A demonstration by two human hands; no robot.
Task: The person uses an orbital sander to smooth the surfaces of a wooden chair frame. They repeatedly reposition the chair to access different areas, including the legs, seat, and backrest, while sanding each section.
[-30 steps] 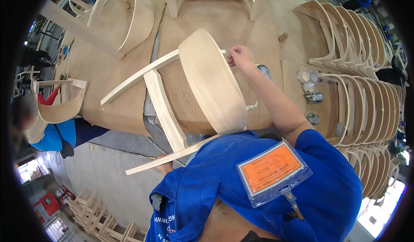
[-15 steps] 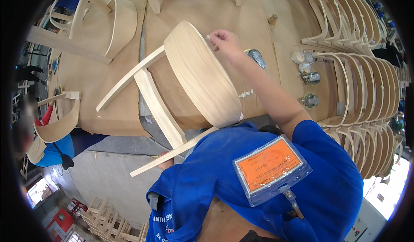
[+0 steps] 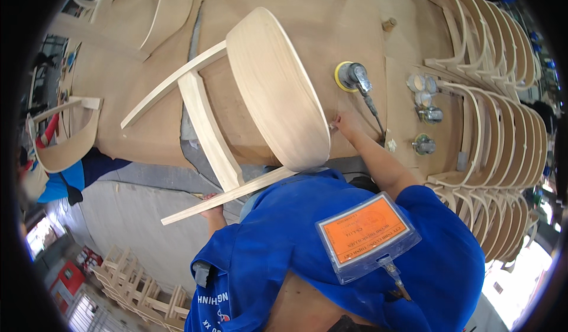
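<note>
Plywood workbench [image 3: 355, 13], grey floor [image 3: 118, 225], stacked curved chair backs [image 3: 503, 113], daylight

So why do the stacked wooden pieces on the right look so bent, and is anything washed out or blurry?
Head view: the fisheye lens bows the stacked curved backrests toward the black round rim; daylight blows out the lower right corner; the chair frame at centre is sharp and evenly lit, casting only soft shadow on the workbench.
</note>
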